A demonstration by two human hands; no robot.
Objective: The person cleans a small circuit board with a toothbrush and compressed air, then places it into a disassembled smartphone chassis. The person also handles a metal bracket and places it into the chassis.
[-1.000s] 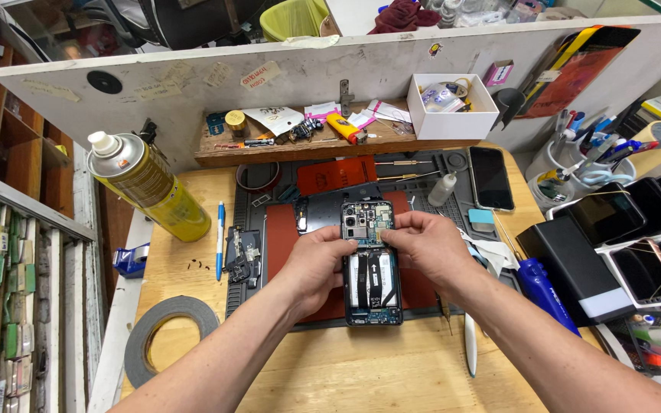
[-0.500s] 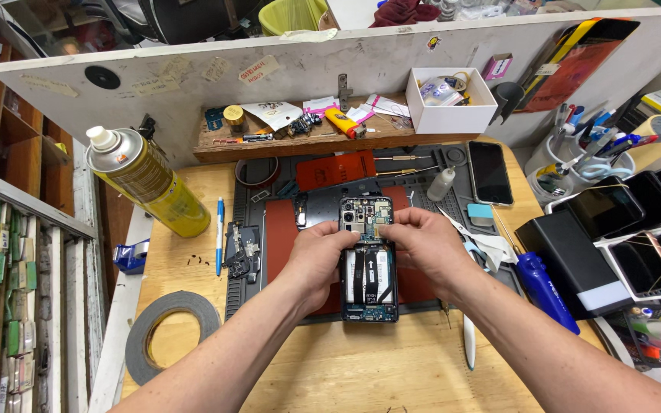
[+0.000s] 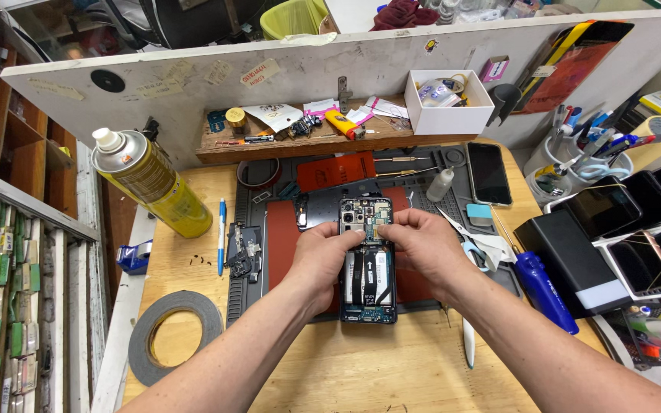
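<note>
An opened smartphone [image 3: 367, 283] with its back cover off lies upright on a red pad [image 3: 281, 237] of the dark work mat [image 3: 248, 298]. Its circuit board, flex cables and camera modules are exposed. My left hand [image 3: 324, 256] rests on the phone's left side, thumb and fingers pinching at the upper board area. My right hand [image 3: 421, 246] holds the right side, fingertips meeting the left hand's over the board just below the cameras. What the fingertips pinch is too small to see.
A yellow spray can [image 3: 151, 183] stands at the left, a tape roll [image 3: 171, 333] at the front left, and a blue pen [image 3: 221, 233] beside the mat. A wooden shelf [image 3: 284, 141] carries small parts; a white box [image 3: 448, 101] sits to its right. Phones [image 3: 488, 173], scissors [image 3: 464, 237] and a blue screwdriver [image 3: 545, 294] lie to the right.
Both hands stay on the phone; the fingertips have shifted slightly over the upper board. The phone has barely moved.
</note>
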